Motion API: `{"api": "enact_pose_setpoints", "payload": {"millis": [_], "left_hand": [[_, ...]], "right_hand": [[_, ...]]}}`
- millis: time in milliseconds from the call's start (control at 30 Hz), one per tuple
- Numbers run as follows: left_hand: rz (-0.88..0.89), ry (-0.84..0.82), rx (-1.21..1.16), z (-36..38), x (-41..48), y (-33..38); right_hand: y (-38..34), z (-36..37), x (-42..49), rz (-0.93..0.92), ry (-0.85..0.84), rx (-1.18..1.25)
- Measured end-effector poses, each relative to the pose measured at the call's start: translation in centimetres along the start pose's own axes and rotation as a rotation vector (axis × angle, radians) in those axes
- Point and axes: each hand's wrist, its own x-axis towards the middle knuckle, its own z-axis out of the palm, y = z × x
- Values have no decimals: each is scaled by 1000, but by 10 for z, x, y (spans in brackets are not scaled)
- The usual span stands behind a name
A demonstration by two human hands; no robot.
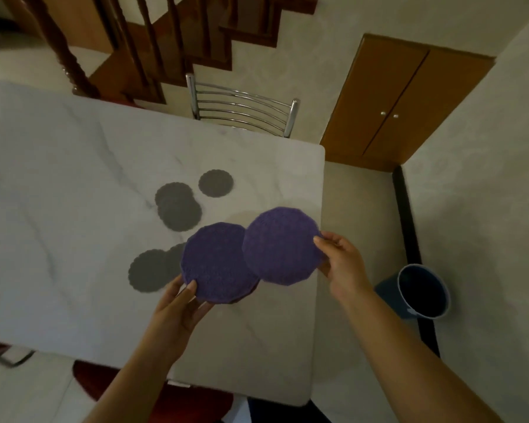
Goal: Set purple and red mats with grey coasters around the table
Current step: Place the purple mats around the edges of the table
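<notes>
My left hand (pixel 182 312) grips a stack of mats (pixel 217 264) by its near edge; the top one is purple, and a dark red rim shows beneath it. My right hand (pixel 338 264) pinches a single purple mat (pixel 280 245) at its right edge, held above the white marble table (pixel 74 184) near its right side and overlapping the stack. Several grey scalloped coasters lie on the table: one alone (pixel 216 183), a small overlapping pile (pixel 177 209), and a pair (pixel 148 270) partly hidden behind the stack.
A chrome-backed chair (pixel 242 108) stands at the table's far end. A red chair seat (pixel 104 383) pokes out under the near edge. A dark blue bucket (pixel 422 291) sits on the floor to the right. A wooden cabinet (pixel 400 108) and staircase lie beyond.
</notes>
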Motion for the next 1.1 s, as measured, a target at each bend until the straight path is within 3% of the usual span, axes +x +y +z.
{"api": "enact_pose_setpoints", "payload": {"millis": [133,500,700,1000,1100], "left_hand": [[50,65,-18,14,1,-3],[105,213,-66,26,-10,-19],[94,233,-79,33,-9,-24],[93,196,-50,44,-12,-23],[85,189,-69,42,-16,-25]], "right_hand": [[-9,-18,51,41,83,113],[38,-6,145,214,78,-10],[53,-10,167,92,181,-391],[48,-19,158,-41,-21,-815],[35,-16,137,-122,69,-806]]}}
